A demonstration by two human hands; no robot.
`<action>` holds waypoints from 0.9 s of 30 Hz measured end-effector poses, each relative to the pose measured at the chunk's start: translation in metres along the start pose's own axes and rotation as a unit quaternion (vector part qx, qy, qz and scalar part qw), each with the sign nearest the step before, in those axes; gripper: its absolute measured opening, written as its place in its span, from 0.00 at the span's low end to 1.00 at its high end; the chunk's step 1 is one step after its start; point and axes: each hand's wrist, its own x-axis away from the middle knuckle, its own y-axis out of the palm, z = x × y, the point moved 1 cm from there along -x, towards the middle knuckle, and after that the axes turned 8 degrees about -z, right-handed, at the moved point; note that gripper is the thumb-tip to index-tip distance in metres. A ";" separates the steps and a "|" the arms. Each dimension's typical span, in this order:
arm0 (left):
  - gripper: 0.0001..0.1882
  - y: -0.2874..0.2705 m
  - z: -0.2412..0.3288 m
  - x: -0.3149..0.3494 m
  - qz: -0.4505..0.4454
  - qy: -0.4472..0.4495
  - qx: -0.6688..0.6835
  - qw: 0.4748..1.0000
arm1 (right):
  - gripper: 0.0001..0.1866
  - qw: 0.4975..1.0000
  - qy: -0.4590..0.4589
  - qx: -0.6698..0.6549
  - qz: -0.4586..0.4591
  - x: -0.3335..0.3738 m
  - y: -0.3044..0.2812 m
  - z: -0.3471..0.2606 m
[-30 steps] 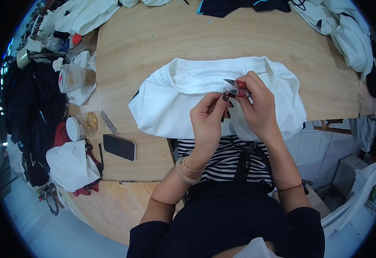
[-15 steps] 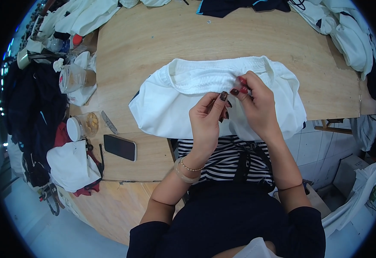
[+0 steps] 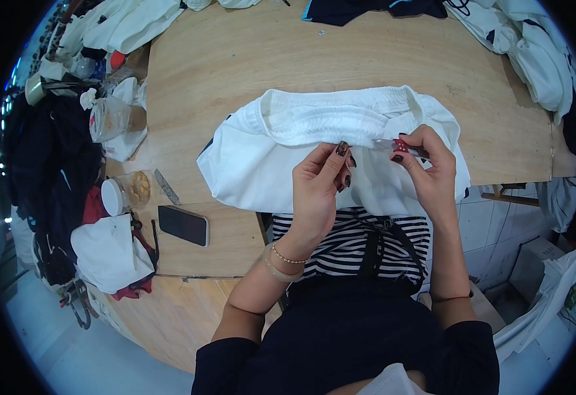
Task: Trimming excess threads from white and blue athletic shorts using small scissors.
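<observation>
White elastic-waist pants [image 3: 255,164] lie on the table in front of me, the gathered waistband [image 3: 321,125] partly turned over. My left hand [image 3: 321,172] pinches the waistband's lower edge near its middle, thumb against fingers. In my right hand [image 3: 431,164] are small thread snips [image 3: 401,146] with a red, white-dotted grip and a pointed metal tip. That tip points left toward the waistband, a little to the right of my left fingertips. Any thread between the hands is too fine to make out.
On the left lie a dark phone [image 3: 184,226], a grey metal tool [image 3: 167,187] and a white-lidded jar [image 3: 125,192]. White cloth [image 3: 111,253] and dark garments [image 3: 51,151] crowd that side. More garments line the far edge and far right [image 3: 531,66]. The wooden table [image 3: 301,59] ends near my waist.
My right hand has drawn away to the right and slightly down, baring the snips. My left hand stays almost in place at the waistband.
</observation>
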 end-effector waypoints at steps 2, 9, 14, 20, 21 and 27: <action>0.07 -0.003 -0.001 0.001 -0.027 -0.006 0.017 0.999 | 0.11 1.000 -0.006 0.018 -0.004 -0.001 0.003 -0.001; 0.08 0.003 0.001 0.002 0.007 0.008 -0.035 0.999 | 0.12 0.997 -0.054 0.056 -0.008 -0.008 0.008 -0.009; 0.07 0.003 0.000 0.003 0.017 0.056 -0.090 0.994 | 0.12 0.995 -0.068 0.075 0.001 -0.008 0.008 -0.011; 0.08 0.005 0.001 0.005 0.015 0.067 -0.103 0.992 | 0.13 0.984 -0.111 0.138 0.004 -0.011 0.010 -0.020; 0.08 0.006 0.002 0.005 0.016 0.068 -0.103 0.992 | 0.13 0.979 -0.126 0.158 0.003 -0.011 0.011 -0.021; 0.08 0.006 0.004 0.006 0.028 0.063 -0.117 0.991 | 0.14 0.976 -0.136 0.168 0.003 -0.011 0.010 -0.020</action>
